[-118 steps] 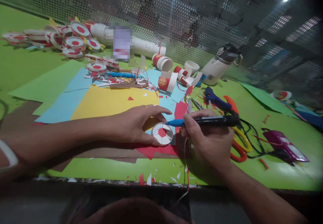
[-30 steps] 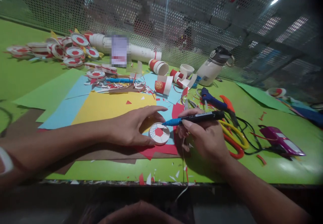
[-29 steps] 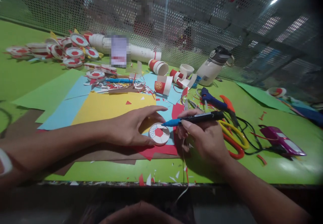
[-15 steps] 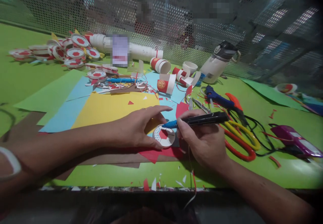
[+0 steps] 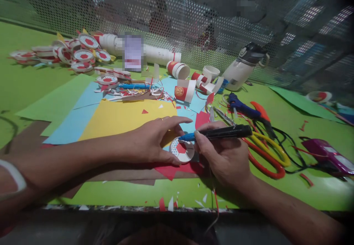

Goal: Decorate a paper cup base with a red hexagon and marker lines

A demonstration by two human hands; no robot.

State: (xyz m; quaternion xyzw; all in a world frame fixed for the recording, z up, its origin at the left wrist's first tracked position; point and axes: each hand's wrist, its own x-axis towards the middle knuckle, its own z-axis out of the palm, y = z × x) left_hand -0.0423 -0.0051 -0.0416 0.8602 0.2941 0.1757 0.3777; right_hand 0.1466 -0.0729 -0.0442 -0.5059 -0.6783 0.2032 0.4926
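A white paper disc (image 5: 188,154) with a red hexagon at its centre and blue marks on its left part lies near the table's front. My left hand (image 5: 157,140) grips the disc's left edge between thumb and fingers. In my right hand (image 5: 225,156) is a black marker (image 5: 226,131) with a blue front end, its tip on or just above the disc's upper part. Red paper (image 5: 166,171) sticks out below the disc, and a yellow sheet (image 5: 127,116) lies behind my left hand.
Finished-looking discs (image 5: 84,56) are heaped at the back left. Paper cups (image 5: 184,91) and a jug (image 5: 239,68) stand or lie behind. At the right are scissors (image 5: 267,164), a blue glue gun (image 5: 242,107) and a purple device (image 5: 326,154).
The whole view has shifted slightly. Both hands keep their holds, and the marker tip remains by the disc's upper part.
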